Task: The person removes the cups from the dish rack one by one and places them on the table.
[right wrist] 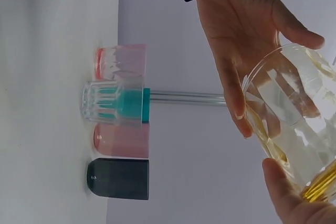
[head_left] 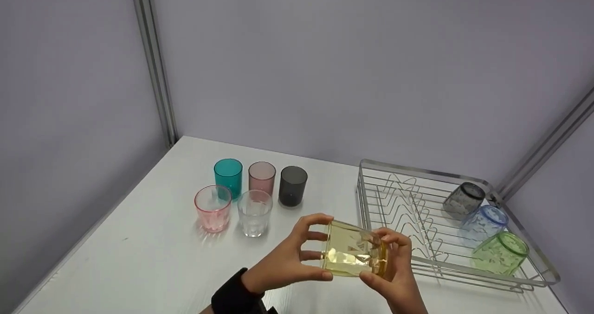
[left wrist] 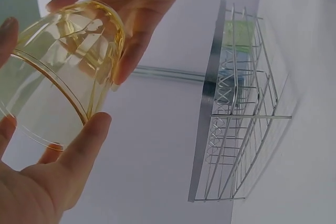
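Tumbler of yellow glass (head_left: 350,251) is held, seemingly for turning, by curled left grip (head_left: 290,259) and right grip (head_left: 400,272), one release likely next.

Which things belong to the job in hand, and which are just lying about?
In the job:
yellow glass, held by left hand and right hand
wire rack, possibly

Apparently lying about:
teal cup
mauve cup
dark cup
pink glass
clear glass
racked glasses

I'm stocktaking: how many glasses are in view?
9: yellow glass between left hand and right hand; on the table, teal glass, mauve glass and black glass behind, pink glass and clear glass in front; in the rack, gray glass, blue glass and green glass.
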A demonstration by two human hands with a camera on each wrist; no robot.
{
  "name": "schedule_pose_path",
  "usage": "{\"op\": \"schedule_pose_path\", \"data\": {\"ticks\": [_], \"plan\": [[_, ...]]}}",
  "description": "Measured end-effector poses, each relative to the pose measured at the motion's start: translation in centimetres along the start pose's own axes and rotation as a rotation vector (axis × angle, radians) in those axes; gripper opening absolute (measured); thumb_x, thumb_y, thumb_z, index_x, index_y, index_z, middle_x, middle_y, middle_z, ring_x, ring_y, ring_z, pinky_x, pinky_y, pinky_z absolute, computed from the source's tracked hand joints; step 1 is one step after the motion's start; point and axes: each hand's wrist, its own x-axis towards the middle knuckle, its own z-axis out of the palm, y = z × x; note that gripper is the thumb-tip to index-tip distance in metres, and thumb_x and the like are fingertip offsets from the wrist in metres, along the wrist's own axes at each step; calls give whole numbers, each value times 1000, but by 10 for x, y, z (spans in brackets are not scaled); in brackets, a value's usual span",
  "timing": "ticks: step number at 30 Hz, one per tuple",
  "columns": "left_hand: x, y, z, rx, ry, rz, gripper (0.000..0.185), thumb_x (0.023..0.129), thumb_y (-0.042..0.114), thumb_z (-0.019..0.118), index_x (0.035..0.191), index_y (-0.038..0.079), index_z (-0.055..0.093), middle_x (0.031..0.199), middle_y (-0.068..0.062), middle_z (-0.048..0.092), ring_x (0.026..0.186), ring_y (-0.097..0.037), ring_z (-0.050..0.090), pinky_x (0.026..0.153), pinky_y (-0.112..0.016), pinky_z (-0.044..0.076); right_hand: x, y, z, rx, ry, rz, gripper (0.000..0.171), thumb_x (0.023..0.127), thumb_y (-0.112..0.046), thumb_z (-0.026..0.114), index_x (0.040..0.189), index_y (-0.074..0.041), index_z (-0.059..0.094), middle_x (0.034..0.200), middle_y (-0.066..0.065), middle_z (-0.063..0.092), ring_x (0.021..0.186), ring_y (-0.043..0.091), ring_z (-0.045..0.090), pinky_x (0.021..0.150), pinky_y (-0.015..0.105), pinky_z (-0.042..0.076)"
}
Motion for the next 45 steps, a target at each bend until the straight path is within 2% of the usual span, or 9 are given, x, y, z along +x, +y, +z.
{"op": "schedule_pose_path", "data": {"ticks": [6,8,13,16,22,26,35,40,45], "plan": [[3,3,-1,79,76,10,80,75,19,81,137,31,33,141,-4,30,121,-24,46,90,-30,50,2,3,-5,-39,-49,-5,63,83,17,53,127,-18,24,137,11,19,120,16,46,88,33,52],[5,6,-5,126,103,15,79,73,19,82,136,32,36,140,-4,31,120,-24,46,89,-30,51,3,4,-6,-97,-45,7,64,85,16,52,132,-15,20,140,12,17,123,15,42,90,31,50],[11,14,-22,307,159,0,80,70,20,84,135,36,40,133,-3,35,119,-25,44,89,-35,51,4,0,-13,-277,85,107,63,90,9,52,136,-10,13,142,10,17,124,16,36,90,28,49],[14,18,-36,445,169,-22,81,68,17,85,135,35,43,130,-3,37,117,-26,42,90,-40,49,3,-2,-20,-286,168,160,60,92,6,51,136,-9,13,140,9,19,122,18,38,88,32,51],[25,17,-60,703,142,-62,78,65,12,86,133,27,49,125,-7,41,111,-25,49,87,-40,50,-2,-5,-33,-297,272,208,58,93,4,52,135,-13,15,136,7,21,119,19,39,85,31,52],[37,14,-71,810,108,-95,78,63,8,85,131,26,52,122,-7,43,110,-28,50,81,-36,52,-4,-6,-38,-310,292,203,58,92,5,52,134,-14,16,135,7,22,117,17,40,85,30,52],[68,-2,-82,989,-7,-240,76,60,1,84,127,23,56,118,-12,45,102,-30,44,74,-37,52,-9,-2,-42,-321,307,238,58,93,4,51,135,-11,15,134,8,22,116,16,41,85,30,52],[76,-9,-85,1091,-36,-357,75,60,5,84,126,27,56,123,-14,45,97,-31,46,61,-35,50,-10,-1,-44,-325,304,273,59,93,0,53,136,-12,15,135,8,21,118,18,41,84,32,52],[80,-15,-87,1103,-54,-419,75,62,3,83,127,31,56,129,-13,43,99,-32,46,58,-32,48,-11,-1,-47,-337,304,294,58,94,-3,54,136,-15,15,136,8,20,117,14,42,84,32,52]]}}
